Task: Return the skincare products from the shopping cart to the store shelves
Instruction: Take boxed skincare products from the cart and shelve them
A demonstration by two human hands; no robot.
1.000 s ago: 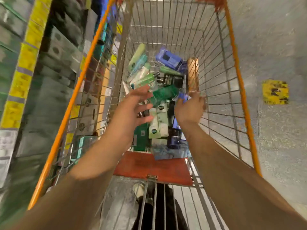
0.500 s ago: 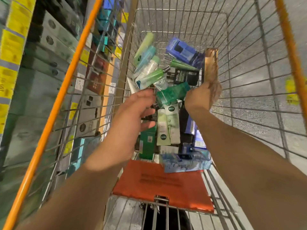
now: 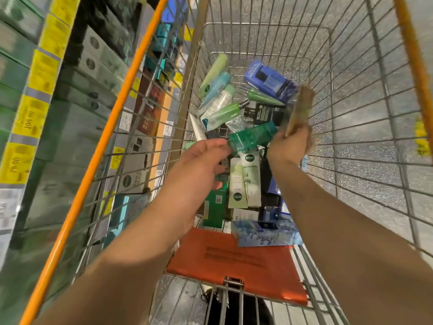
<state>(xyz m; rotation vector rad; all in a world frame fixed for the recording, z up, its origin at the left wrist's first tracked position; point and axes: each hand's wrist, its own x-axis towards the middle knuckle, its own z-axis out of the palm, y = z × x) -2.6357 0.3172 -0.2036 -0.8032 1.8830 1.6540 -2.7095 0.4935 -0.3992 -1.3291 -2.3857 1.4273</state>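
I have my right hand (image 3: 289, 146) at centre frame, gripping a flat brown packet (image 3: 301, 109) and holding it upright above the pile in the wire shopping cart (image 3: 365, 141). My left hand (image 3: 199, 167) is spread wide, fingertips just beside a dark green bottle (image 3: 251, 136) lying across the heap. To do this well, I would wrap the bottle's middle and lift it straight up, clear of the pale tubes (image 3: 244, 181) beneath, then swing left to the store shelves (image 3: 77, 95).

Skincare products (image 3: 244, 184) heaped in cart (image 3: 351, 113)
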